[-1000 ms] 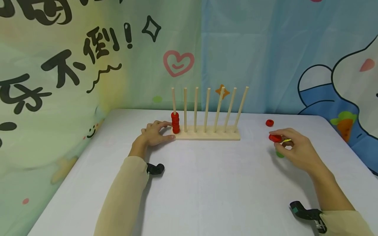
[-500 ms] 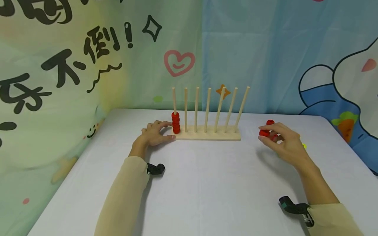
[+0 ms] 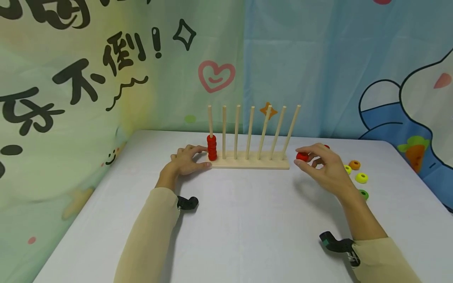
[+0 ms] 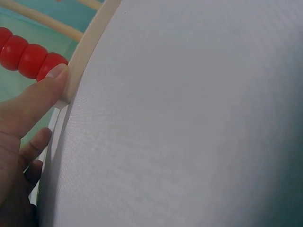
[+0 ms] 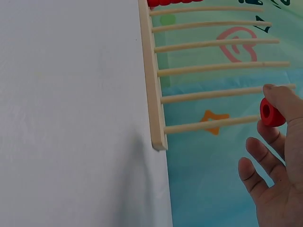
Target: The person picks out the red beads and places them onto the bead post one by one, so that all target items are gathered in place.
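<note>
A wooden peg stand [image 3: 247, 162] with a row of upright pegs stands at the back of the white table. Several red beads [image 3: 212, 147] are stacked on its leftmost peg. My left hand [image 3: 186, 160] holds the stand's left end, thumb at the front edge and a finger toward the back. In the left wrist view the thumb [image 4: 40, 94] presses the base beside the beads. Between thumb and fingertips my right hand [image 3: 323, 167] pinches a red bead [image 3: 302, 157], above the table just right of the stand. The right wrist view shows the hole in this bead [image 5: 271, 113].
Loose beads lie right of and behind my right hand: an orange bead [image 3: 354, 164], a yellow bead [image 3: 361, 178], another yellow bead [image 3: 348, 169] and a green bead [image 3: 363, 194]. Another red bead [image 3: 327, 146] is mostly hidden behind that hand. A printed cloth [image 3: 283, 59] hangs behind the table.
My right hand has moved left toward the stand with the red bead, uncovering the yellow, orange and green beads. The left hand stays at the stand's left end.
</note>
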Action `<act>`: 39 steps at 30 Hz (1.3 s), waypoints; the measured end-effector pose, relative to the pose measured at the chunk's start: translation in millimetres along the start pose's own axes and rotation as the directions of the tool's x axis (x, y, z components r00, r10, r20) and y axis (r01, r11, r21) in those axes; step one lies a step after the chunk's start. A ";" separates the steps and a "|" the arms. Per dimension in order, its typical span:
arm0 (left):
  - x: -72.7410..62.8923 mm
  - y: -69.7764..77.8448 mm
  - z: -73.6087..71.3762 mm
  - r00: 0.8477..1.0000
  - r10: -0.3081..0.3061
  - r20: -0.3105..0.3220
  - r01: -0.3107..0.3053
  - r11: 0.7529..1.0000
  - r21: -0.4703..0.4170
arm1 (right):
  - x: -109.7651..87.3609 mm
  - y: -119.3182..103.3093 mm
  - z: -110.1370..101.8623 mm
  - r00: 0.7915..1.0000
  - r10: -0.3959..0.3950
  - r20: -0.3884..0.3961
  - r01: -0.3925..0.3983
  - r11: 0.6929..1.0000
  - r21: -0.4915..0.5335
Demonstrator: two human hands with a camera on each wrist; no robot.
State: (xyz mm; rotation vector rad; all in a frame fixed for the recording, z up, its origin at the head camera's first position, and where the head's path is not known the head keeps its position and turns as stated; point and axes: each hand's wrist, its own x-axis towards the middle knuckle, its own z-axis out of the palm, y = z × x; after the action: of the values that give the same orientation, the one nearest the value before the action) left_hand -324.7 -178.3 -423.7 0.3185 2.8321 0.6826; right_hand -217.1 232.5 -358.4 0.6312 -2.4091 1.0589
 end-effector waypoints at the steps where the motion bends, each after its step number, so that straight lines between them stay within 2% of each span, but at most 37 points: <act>1: 0.1 -0.2 0.0 1.000 0.001 -0.002 -0.001 1.000 0.000 | 1.2 -4.9 0.8 1.000 0.000 0.002 0.000 1.000 0.004; 5: -0.1 -0.7 -0.2 1.000 0.003 -0.005 -0.003 1.000 -0.003 | 5.1 -9.7 7.5 1.000 -0.009 0.006 0.008 1.000 0.016; 14: 0.4 0.0 -1.5 1.000 0.006 0.002 -0.006 1.000 -0.008 | 13.6 18.5 24.0 1.000 0.004 0.018 -0.005 0.998 0.062; 23: 0.1 -1.4 -2.1 1.000 0.006 0.001 -0.006 1.000 0.000 | 22.2 17.3 33.2 1.000 -0.018 -0.009 0.018 0.996 0.085; 27: 0.8 0.6 -1.7 1.000 0.005 0.006 -0.005 1.000 -0.007 | 25.8 8.9 32.8 0.999 -0.030 -0.028 0.033 0.995 0.099; 34: 2.2 -0.4 -0.6 1.000 -0.003 0.004 0.002 1.000 0.007 | 37.0 -26.0 27.5 0.996 -0.085 -0.032 0.088 0.988 0.128; 39: 2.1 -0.4 0.4 1.000 -0.001 0.004 0.001 1.000 -0.003 | 46.3 -33.0 28.6 0.992 -0.120 -0.032 0.123 0.979 0.165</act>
State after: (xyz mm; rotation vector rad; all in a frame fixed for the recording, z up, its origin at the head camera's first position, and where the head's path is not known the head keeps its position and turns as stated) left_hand -326.6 -178.0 -424.6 0.3180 2.8272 0.6858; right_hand -241.5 180.1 -331.8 0.8081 -2.2477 1.2166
